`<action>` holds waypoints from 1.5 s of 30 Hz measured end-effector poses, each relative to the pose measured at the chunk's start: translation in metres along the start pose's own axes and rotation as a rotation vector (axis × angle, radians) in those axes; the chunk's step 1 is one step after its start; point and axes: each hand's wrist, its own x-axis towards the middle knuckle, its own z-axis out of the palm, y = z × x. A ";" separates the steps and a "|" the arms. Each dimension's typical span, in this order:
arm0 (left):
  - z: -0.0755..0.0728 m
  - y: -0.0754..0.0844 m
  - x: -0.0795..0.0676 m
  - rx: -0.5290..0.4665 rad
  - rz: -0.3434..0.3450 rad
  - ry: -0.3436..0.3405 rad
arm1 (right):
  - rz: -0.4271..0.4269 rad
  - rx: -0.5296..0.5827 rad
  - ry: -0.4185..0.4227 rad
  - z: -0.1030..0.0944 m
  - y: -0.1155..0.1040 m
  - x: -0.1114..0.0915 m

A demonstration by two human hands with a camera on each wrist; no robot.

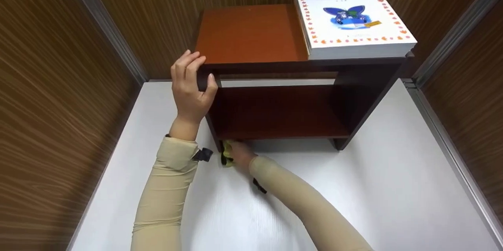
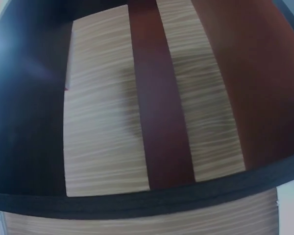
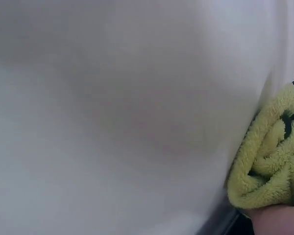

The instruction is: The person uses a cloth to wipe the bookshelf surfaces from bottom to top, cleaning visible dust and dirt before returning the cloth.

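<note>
My left hand (image 1: 191,88) rests on the upper left corner of a small dark brown shelf (image 1: 251,33), with fingertips on the top board and the thumb at its front edge. Low at the shelf's left leg, my right hand (image 1: 240,154) grips a bunched yellow-green cloth (image 1: 227,154) with dark edging. The right wrist view shows the fluffy folds of this cloth (image 3: 269,156) above part of the hand (image 3: 279,220), beside a white surface. In the left wrist view the shelf's boards (image 2: 161,107) appear close up, and the left hand is out of frame.
A stack of white books (image 1: 353,19) with a butterfly cover lies on the right half of the shelf top. The shelf stands on a white tabletop (image 1: 393,188). Wood-patterned panels (image 1: 59,105) with metal edge strips enclose it at the back and both sides.
</note>
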 end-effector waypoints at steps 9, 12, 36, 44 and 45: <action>0.015 -0.002 0.007 -0.016 0.014 0.042 | -0.177 0.582 0.051 -0.007 0.012 -0.006; 0.014 -0.003 0.007 -0.013 0.015 0.053 | -0.219 0.578 0.016 -0.005 0.008 -0.014; 0.012 0.002 0.002 -0.022 -0.007 0.064 | -0.070 0.582 0.020 0.000 -0.006 0.001; 0.008 -0.001 -0.005 -0.006 -0.006 0.073 | -0.162 0.527 0.003 0.013 -0.004 -0.010; 0.008 -0.002 -0.005 -0.008 -0.006 0.074 | -0.166 0.514 0.003 0.014 -0.004 -0.011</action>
